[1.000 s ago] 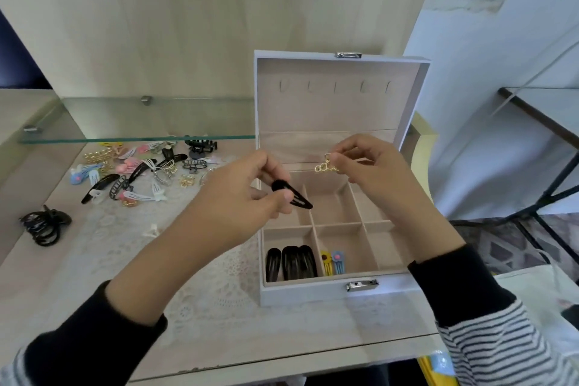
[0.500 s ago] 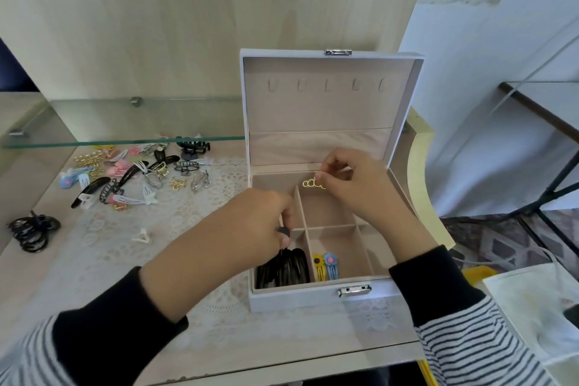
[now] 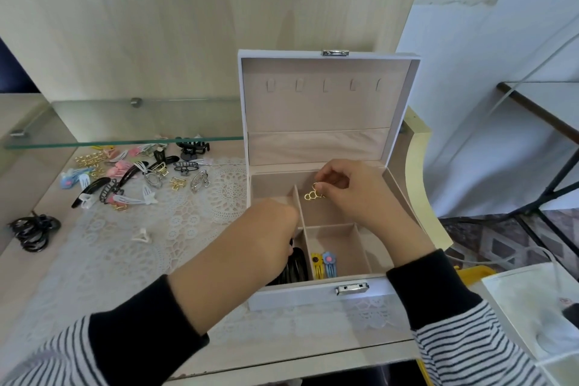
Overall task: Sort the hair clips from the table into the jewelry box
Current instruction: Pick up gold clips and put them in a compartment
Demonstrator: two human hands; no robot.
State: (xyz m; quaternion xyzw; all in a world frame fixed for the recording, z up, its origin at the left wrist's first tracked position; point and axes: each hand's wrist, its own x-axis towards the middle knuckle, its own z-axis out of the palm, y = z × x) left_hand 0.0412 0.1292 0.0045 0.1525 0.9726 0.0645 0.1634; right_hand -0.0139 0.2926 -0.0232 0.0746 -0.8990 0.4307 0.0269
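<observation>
The white jewelry box (image 3: 313,295) stands open in the middle of the table, its lid upright. My left hand (image 3: 266,238) reaches down into the front-left compartment onto the black snap clips (image 3: 297,268); its fingers are curled and a dark clip end shows at the fingertips. My right hand (image 3: 360,194) pinches a small gold clip (image 3: 313,194) just above the back middle compartment. A yellow clip (image 3: 316,265) and a blue flower clip (image 3: 328,262) lie in the front middle compartment. Several mixed hair clips (image 3: 125,175) lie in a pile on the table at the left.
A lace mat (image 3: 188,222) covers the tabletop. Black hair ties (image 3: 33,232) lie at the far left, and a small white clip (image 3: 141,236) lies alone on the mat. A glass shelf (image 3: 125,122) overhangs the pile. A white bag (image 3: 532,301) sits at the right.
My left hand has dropped with the black snap clip from above the box into the front-left compartment. My right hand has lowered the gold clip toward the back middle compartment.
</observation>
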